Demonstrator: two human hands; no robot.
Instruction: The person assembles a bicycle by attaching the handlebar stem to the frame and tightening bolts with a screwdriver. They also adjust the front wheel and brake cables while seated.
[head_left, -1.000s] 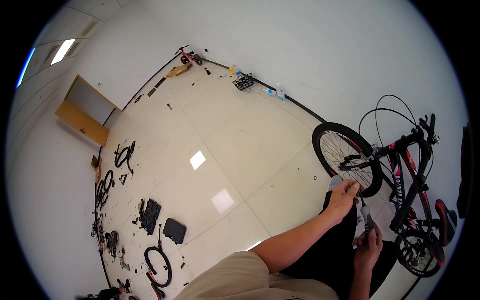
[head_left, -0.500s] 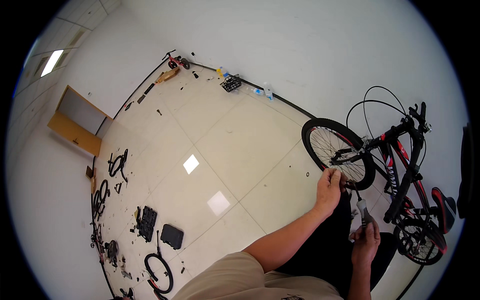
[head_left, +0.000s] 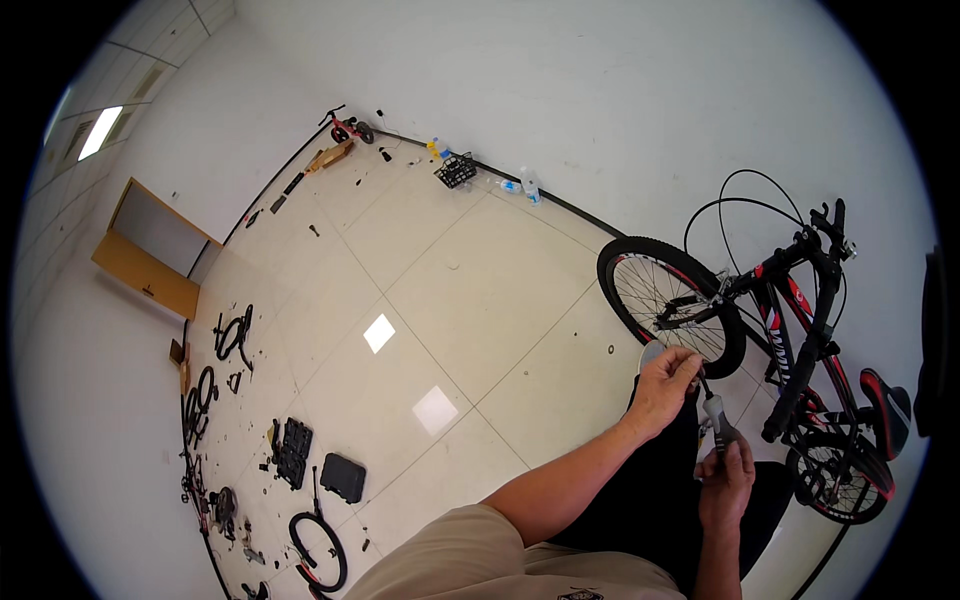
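Observation:
My right hand [head_left: 727,482] is closed around the grey and black handle of a screwdriver [head_left: 719,418], whose shaft points up and away from me. Close to the shaft's tip, my left hand [head_left: 664,388] is closed in a pinch. Whatever sits between its fingertips is too small to make out. Both hands are above my dark-trousered legs. Just beyond them stands a black and red bicycle [head_left: 780,310] by the wall, its front wheel [head_left: 735,350] nearest my left hand.
Dark bicycle parts and a fork-like piece with a wheel rim [head_left: 338,570] lie at the left. An open black tool case [head_left: 292,452] and a black box [head_left: 343,478] are on the tiled floor [head_left: 480,300]. Bottles [head_left: 530,186] and a black basket [head_left: 456,171] stand along the far wall.
My left hand has turned slightly, its fingers shifting toward the screwdriver's tip. The right hand keeps its hold on the handle. The view has shifted a little.

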